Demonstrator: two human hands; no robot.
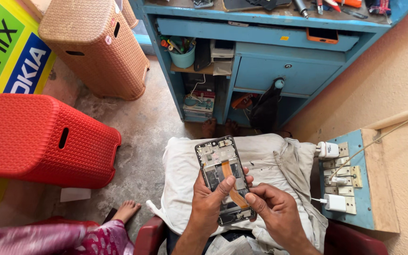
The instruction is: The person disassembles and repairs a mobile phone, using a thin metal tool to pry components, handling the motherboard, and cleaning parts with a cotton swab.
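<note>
Phone (223, 177) with its back cover off is the centre of everything here, held up over a white cloth (185, 174) spread on the person's lap, probably so any small part that drops lands on fabric and not the concrete floor (142, 127). Left hand (208, 203) is wrapped around the lower half of the phone from the left, thumb lying across the orange ribbon cable (227, 172) to steady it. Right hand (272, 212) comes in from the right of the phone with its fingertips pinched at the lower end of that cable, so both hands are closed on the one phone and touching each other there.

Counting from the phone outward: one phone, one ribbon cable, one cloth. Left of the phone, two plastic stools: a red one (43, 137) lying near and a tan one (95, 42) further back. Beyond the phone stands one blue workbench (289, 71) with a drawer, its tabletop (260, 14) holding tools I can't count properly, plus a cup of pens (182, 54) on a lower shelf. Right of the phone, one blue switchboard (369, 189) on the wall with three white chargers plugged in (329, 150), handy for testing I'd guess. Bottom left of the phone, another person's bare foot (127, 210) and pink garment.
</note>
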